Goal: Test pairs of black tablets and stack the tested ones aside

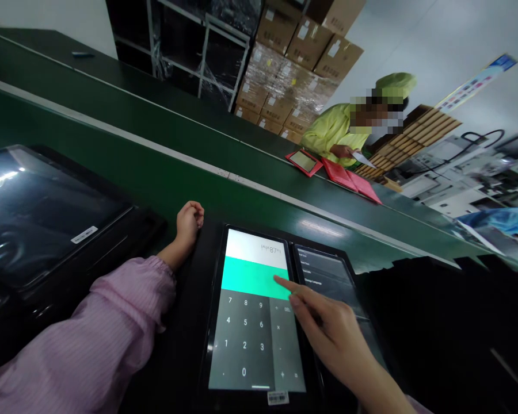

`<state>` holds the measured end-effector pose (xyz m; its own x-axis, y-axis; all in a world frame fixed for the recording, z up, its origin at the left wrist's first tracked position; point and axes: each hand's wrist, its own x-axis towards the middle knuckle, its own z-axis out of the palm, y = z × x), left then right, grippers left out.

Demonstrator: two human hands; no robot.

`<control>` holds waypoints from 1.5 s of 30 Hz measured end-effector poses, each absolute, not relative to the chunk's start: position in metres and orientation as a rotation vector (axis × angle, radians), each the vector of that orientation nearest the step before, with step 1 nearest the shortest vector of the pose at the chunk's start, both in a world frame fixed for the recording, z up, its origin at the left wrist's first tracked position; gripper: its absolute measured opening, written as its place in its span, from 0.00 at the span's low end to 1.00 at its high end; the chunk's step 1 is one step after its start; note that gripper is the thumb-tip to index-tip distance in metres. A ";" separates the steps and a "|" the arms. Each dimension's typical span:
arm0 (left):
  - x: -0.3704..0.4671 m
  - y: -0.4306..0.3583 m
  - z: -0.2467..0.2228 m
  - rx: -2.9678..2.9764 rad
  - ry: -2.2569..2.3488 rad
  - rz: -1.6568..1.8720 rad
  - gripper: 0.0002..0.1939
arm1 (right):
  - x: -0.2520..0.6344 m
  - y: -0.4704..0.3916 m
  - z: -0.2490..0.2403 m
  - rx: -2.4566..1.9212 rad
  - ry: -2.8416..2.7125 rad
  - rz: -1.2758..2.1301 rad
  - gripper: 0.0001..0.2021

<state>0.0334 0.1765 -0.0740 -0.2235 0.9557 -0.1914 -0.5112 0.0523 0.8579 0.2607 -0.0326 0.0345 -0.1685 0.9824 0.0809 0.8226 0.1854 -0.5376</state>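
A tablet (246,339) with a lit calculator lies in the lower middle, a small label at its bottom edge. My right hand (328,328) is over its right side, index fingertip at the teal band of the screen, the thumb extended and the other fingers curled; it holds nothing. To the right, partly under that hand, lies a second tablet (323,273) with a dark menu. My left hand (190,221) rests left of the lit tablet near its top corner, fingers curled in, and whatever they may hold is hidden.
Large dark wrapped panels (47,213) lie at the left. A pale rail (155,150) crosses the green bench (125,172). Beyond, a person in yellow (334,129) holds a paper near red folders (349,177). Stacked cartons (285,86) stand behind; black material (440,328) covers the right.
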 end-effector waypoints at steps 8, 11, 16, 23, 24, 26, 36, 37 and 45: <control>0.025 0.177 -0.056 0.728 1.125 1.427 0.11 | 0.311 -0.039 0.045 -1.891 -1.700 0.433 0.27; 0.019 0.175 -0.032 0.817 1.176 1.333 0.04 | 0.333 -0.036 0.043 -1.927 -1.642 0.467 0.29; 0.008 0.146 0.017 1.059 1.207 1.016 0.14 | 0.344 -0.029 0.033 -1.875 -1.687 0.488 0.28; 0.005 0.118 0.039 1.566 1.309 0.521 0.46 | 0.356 -0.036 0.026 -1.859 -1.630 0.424 0.28; 0.005 0.118 0.039 1.659 1.301 0.435 0.50 | 0.357 -0.037 0.026 -1.867 -1.608 0.412 0.27; 0.005 0.118 0.038 1.797 1.268 0.299 0.56 | 0.359 -0.040 0.024 -1.870 -1.572 0.418 0.27; 0.006 0.127 0.030 1.912 1.263 0.260 0.56 | 0.350 -0.041 0.027 -1.807 -1.561 0.407 0.23; 0.004 0.128 0.031 1.879 1.276 0.306 0.55 | 0.349 -0.042 0.028 -1.793 -1.575 0.409 0.22; -0.002 0.128 0.038 1.849 1.339 0.232 0.48 | 0.349 -0.043 0.024 -1.718 -1.736 0.509 0.22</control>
<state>-0.0024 0.1284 0.0380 0.4173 0.8573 -0.3016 0.7056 -0.0964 0.7020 0.3489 -0.0430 0.0242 0.0544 0.9845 0.1666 0.7388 0.0725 -0.6700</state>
